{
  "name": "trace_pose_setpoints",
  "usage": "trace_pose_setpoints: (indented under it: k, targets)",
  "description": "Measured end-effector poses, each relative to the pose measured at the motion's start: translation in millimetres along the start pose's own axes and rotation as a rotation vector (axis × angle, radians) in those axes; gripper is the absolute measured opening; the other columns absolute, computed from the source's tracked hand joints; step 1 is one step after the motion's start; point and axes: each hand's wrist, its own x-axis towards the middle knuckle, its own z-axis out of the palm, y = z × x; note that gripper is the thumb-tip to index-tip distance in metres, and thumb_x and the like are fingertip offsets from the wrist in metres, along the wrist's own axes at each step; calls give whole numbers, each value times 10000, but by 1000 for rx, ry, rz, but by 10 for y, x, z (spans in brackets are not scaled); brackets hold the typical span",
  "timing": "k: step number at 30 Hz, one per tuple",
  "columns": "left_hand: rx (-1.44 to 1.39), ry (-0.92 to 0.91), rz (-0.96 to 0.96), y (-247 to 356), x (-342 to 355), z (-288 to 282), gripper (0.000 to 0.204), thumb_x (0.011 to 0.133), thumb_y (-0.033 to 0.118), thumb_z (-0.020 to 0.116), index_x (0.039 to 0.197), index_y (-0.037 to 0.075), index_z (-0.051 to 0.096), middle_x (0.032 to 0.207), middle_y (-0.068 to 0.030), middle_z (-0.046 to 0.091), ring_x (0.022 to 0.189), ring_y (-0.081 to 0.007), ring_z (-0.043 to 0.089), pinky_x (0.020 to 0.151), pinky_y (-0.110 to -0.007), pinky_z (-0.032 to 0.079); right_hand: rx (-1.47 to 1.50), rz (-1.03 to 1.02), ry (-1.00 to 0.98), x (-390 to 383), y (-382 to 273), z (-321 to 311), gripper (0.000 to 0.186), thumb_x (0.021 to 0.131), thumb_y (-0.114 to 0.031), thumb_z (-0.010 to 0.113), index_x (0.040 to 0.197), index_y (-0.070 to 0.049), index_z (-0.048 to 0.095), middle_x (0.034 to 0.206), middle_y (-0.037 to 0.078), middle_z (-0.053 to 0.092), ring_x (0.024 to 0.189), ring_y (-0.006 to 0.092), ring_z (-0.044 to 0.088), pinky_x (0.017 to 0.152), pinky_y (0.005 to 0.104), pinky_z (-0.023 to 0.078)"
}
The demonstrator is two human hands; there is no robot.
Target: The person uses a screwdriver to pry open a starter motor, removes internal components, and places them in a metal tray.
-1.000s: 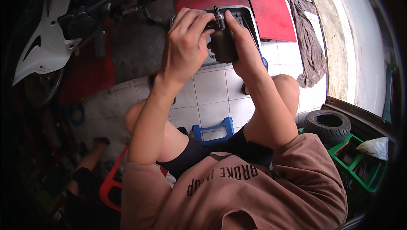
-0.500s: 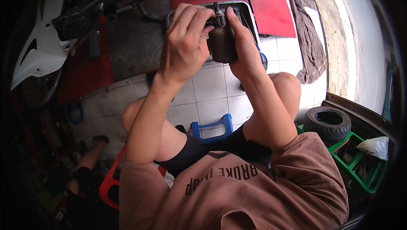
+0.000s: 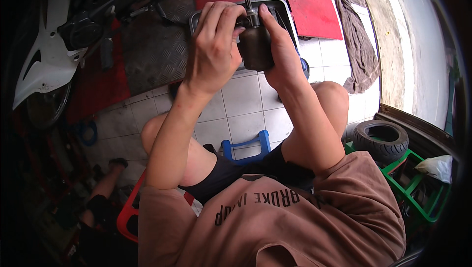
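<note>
Both hands hold up a dark cylindrical starter motor (image 3: pixel 255 50), with its narrower metal neck and small toothed shaft pointing away from me. My right hand (image 3: pixel 281 45) wraps around the body's right side, its thumb stretched along the neck. My left hand (image 3: pixel 216 38) is closed at the upper left of the neck, fingers bent and thumb against them. What those left fingertips pinch is mostly hidden behind them. Just beyond and below the motor lies a grey metal tray (image 3: pixel 280 4), partly covered by my hands.
A motorcycle with a white panel (image 3: pixel 42 65) stands at left, beside a red platform with a dark tread plate (image 3: pixel 157 45). A blue stool (image 3: pixel 248 149) is between my legs. At right are a tyre (image 3: pixel 381 139), a green crate (image 3: pixel 418 198) and a brown cloth (image 3: pixel 351 36). Another person's leg (image 3: pixel 105 181) shows lower left.
The starter motor and my hands sit slightly higher in the picture, and the shaft leans a little more to the left. The grip of both hands looks the same.
</note>
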Motion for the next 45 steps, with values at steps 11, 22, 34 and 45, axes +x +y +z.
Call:
trace_pose_setpoints:
  k: [11, 22, 34, 45]
  targets:
    - [-2, -23, -2, -19, 14, -17, 279, 723, -117, 577, 980, -9, 556, 918, -138, 575, 874, -328, 570, 771, -399, 469, 58, 77, -24, 16, 28, 24, 396, 922, -471, 534, 967, -85, 610, 801, 20, 611, 678, 103, 597, 570, 267, 486]
    - [-57, -69, -1, -68, 47, -166, 286, 692, -39, 674, 953, 0, 564, 903, -139, 559, 859, -325, 546, 751, -401, 459, 130, 140, -101, -24, 23, 71, 392, 921, -484, 518, 1035, -115, 586, 889, 13, 624, 768, 112, 604, 631, 280, 496]
    - [-37, -77, 37, -108, 20, -178, 289, 693, -49, 674, 962, -4, 579, 902, -137, 570, 853, -321, 561, 750, -399, 476, 117, 130, -121, -27, 32, 106, 396, 917, -481, 527, 1035, -106, 584, 881, 23, 621, 754, 120, 603, 640, 295, 508]
    - [62, -32, 129, -119, -10, -105, 340, 666, -90, 661, 982, -11, 566, 913, -144, 567, 850, -320, 568, 751, -404, 483, 125, 133, -137, -48, 25, 85, 399, 901, -489, 560, 1025, -112, 602, 861, 8, 643, 740, 100, 626, 647, 263, 509]
